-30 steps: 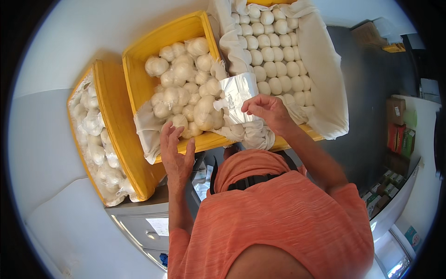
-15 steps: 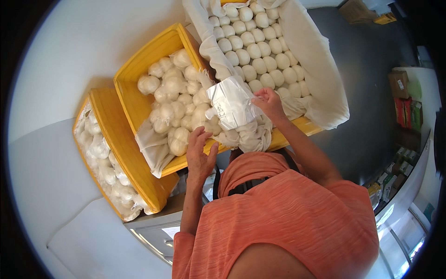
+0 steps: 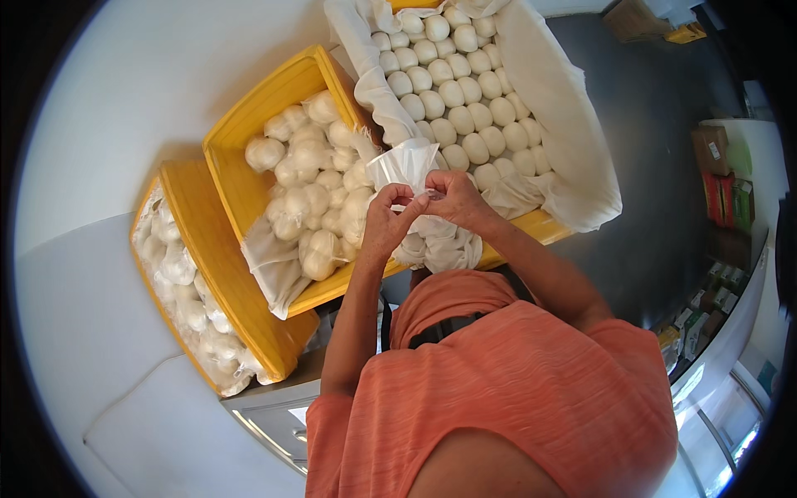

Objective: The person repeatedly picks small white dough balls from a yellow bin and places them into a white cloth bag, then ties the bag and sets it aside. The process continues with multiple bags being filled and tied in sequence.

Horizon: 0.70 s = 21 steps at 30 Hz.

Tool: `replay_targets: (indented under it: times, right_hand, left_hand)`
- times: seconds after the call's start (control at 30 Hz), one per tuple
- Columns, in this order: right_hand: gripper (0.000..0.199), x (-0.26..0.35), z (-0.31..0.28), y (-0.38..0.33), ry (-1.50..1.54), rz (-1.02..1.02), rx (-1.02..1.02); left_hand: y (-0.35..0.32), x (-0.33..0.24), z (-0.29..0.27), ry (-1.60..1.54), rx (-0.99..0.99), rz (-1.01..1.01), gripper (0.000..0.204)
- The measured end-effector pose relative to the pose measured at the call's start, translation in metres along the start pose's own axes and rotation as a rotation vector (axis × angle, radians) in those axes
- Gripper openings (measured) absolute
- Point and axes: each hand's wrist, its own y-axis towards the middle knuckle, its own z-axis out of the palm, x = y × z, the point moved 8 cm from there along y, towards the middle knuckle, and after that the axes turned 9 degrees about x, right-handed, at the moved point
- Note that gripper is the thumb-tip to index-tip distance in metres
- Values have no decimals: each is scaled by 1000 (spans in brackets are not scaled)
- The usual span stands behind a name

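Note:
My left hand (image 3: 388,220) and my right hand (image 3: 457,199) meet over the edge between two yellow crates. Thumbs and fingers of both are pinched at the near edge of a clear plastic bag (image 3: 404,166), which lies on a pile of bags or as a single sheet; I cannot tell which. Bunched cream cloth (image 3: 444,246) sits just below the hands. Ahead and to the right, rows of round white steamed buns (image 3: 462,120) fill a cloth-lined crate. On the left, bagged white buns (image 3: 309,153) are heaped in a yellow crate (image 3: 228,183).
Another yellow crate (image 3: 224,274) with bagged buns stands tilted at far left, by a pale wall (image 3: 100,149). Cream cloth (image 3: 552,75) drapes over the right crate's side. Shelves with small boxes (image 3: 710,299) are along the right, beyond a dark floor (image 3: 639,166).
My left hand has risen rightward to the plastic bag, and its fingers have closed. The right hand has come left and down beside it. The bag's near part is now gathered between them.

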Motion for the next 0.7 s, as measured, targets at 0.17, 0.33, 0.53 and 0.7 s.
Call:
replay_targets:
  times: [0.17,0.33,0.53,0.7]
  right_hand:
    - [29,-28,-28,-11,270,218,-37]
    - [45,-2,-66,-27,-694,-144,-525]
    - [44,3,82,14,-1050,-478,71]
    - [47,-27,105,33,-1089,-388,201]
  left_hand:
    - [-13,15,-46,-431,-209,-22,13]
    - [-65,42,-108,-452,-463,-41,10]
    - [-111,19,-145,-576,-678,63,3]
    - [-176,-65,-179,-691,-684,344,16]
